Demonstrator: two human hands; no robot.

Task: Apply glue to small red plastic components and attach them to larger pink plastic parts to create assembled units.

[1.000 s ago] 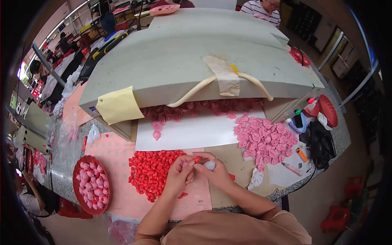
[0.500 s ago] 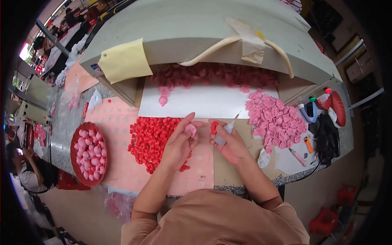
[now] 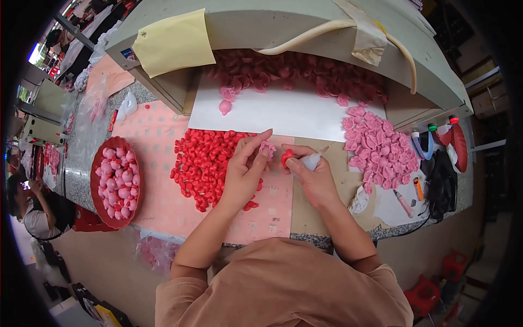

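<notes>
Currently pinching a pink petal piece (image 3: 267, 148) between fingers of the left hand (image 3: 242, 173), and a red piece (image 3: 286, 157) plus a translucent nozzle bottle (image 3: 311, 161) in the right hand (image 3: 317, 182); holding both pieces just apart, near the red pile (image 3: 200, 166), between red bowl (image 3: 138, 189) and pink heap (image 3: 376, 150).

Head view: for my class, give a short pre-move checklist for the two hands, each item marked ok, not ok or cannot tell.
1. Left hand holds the pink piece: ok.
2. Right hand holds the red piece: ok.
3. Translucent bottle also in the right hand: ok.
4. Bottle tip pointing away from the left hand: ok.
5. Red pile fully unobscured: not ok, left hand overlaps it.
6. Bottle's fill level: cannot tell.
</notes>
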